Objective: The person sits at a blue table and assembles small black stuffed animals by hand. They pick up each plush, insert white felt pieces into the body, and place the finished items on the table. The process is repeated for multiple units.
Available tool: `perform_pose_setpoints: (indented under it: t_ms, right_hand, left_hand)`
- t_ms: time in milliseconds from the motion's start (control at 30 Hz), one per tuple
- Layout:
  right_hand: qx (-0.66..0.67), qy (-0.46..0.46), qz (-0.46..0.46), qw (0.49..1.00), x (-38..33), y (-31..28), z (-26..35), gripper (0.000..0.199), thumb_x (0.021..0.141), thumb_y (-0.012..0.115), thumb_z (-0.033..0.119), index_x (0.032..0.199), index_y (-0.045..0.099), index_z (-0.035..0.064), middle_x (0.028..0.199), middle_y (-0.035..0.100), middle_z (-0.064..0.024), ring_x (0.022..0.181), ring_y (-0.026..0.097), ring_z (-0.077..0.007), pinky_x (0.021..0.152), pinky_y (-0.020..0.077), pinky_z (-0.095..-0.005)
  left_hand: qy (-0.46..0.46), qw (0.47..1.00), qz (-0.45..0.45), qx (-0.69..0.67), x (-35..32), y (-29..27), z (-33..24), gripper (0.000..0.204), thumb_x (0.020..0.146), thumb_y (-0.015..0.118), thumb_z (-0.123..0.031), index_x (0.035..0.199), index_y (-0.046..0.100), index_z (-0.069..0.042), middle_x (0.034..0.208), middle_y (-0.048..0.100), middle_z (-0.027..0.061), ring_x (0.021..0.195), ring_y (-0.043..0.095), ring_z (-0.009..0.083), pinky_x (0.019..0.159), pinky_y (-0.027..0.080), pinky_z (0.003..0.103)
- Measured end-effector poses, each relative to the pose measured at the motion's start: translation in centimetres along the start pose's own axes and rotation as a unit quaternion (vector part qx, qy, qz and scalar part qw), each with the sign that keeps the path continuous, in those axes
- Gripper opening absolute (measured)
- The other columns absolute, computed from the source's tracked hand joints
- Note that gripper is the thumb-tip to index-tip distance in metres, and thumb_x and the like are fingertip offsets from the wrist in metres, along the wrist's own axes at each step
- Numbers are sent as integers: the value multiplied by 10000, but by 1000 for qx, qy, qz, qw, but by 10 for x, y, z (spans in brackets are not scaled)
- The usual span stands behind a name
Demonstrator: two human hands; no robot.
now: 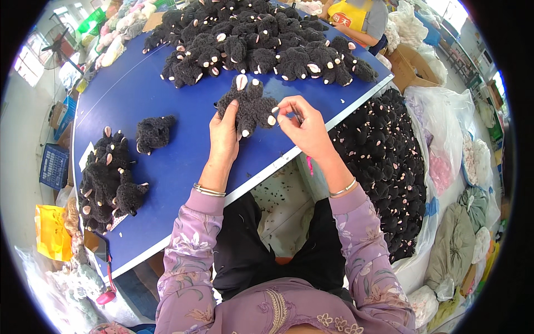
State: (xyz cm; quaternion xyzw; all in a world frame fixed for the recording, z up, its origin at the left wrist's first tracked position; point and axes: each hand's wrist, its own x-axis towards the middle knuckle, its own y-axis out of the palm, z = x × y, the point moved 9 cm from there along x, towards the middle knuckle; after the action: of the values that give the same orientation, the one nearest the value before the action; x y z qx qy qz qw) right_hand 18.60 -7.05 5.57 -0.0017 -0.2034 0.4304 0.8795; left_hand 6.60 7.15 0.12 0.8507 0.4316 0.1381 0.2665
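My left hand (224,129) grips a black fluffy plush toy (255,114) with pale pink ear and paw tips, held above the blue table near its front edge. At the toy's right side, my right hand (305,125) is closed on a slim dark metal tool (297,114); most of it is hidden by the fingers, so its kind does not show. Those fingertips are right at a pale paw tip, and whether they touch it I cannot tell. To the left, a single black plush toy (154,134) lies by a small heap of similar toys (105,181).
A big pile of black plush toys (239,47) covers the far part of the blue table (189,172). Right of the table, a large plastic-lined container holds many more toys (384,161). A co-worker in a yellow apron (350,14) is beyond. A blue crate (54,166) stands left.
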Motion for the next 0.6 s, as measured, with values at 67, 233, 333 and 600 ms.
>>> perform_pose_setpoints:
  t_ms: [67,233,333,600]
  right_hand:
    - [-31,-10,3,999,0,5,3,190,794,675,50,957,577,51,792,629,8,579,448,-28,508,375,-213]
    - [-40,-9,-40,998,1,1,-3,178,794,673,50,928,557,45,781,636,-3,574,451,-31,514,387,-215]
    - [-48,-13,-58,997,1,-1,-3,173,791,665,42,914,544,40,763,626,-8,574,458,-38,518,402,-221]
    - [-109,-29,-87,990,2,-8,0,154,765,657,38,852,533,7,681,578,-51,561,495,-83,525,440,-251]
  left_hand:
    - [-4,1000,3,-5,-1,2,0,273,945,560,-188,1110,565,30,1035,641,103,867,642,152,730,530,259]
    - [-19,1000,-3,4,-6,10,2,257,943,562,-197,1085,574,17,988,647,89,777,632,118,625,510,228]
    - [-38,998,13,51,-3,5,13,244,939,568,-216,1062,587,-7,877,645,46,595,556,59,453,398,195]
    - [-28,995,19,95,-1,2,12,210,942,547,-215,1002,604,-22,703,607,1,426,422,35,357,270,202]
